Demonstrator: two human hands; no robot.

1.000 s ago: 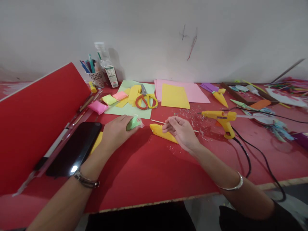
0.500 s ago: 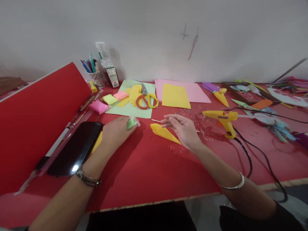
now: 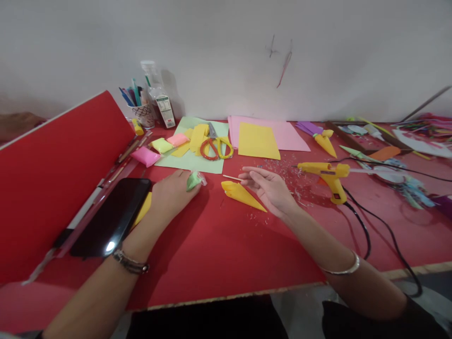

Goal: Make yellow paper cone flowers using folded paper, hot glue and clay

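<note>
My left hand (image 3: 172, 192) rests on the red table (image 3: 226, 254) with its fingers closed round a small green packet in clear wrap (image 3: 194, 180). My right hand (image 3: 270, 187) hovers just right of a yellow paper cone (image 3: 242, 194) that lies flat on the table. Its fingers are loosely spread, and a thin wooden stick (image 3: 232, 178) lies under the fingertips; whether they pinch it I cannot make out. A yellow glue gun (image 3: 326, 176) stands to the right of that hand.
A black phone (image 3: 112, 216) and a propped red sheet (image 3: 60, 174) lie at the left. Behind are scissors (image 3: 215, 147) on green paper, clay packets (image 3: 160, 146), a pen cup (image 3: 141, 113), a bottle (image 3: 157, 96), yellow and pink sheets (image 3: 257, 139). Black cables (image 3: 367, 226) trail to the front edge.
My right hand has lifted off the yellow cone and shifted slightly right, with its fingers opening out. The left hand has stayed in place on the green packet.
</note>
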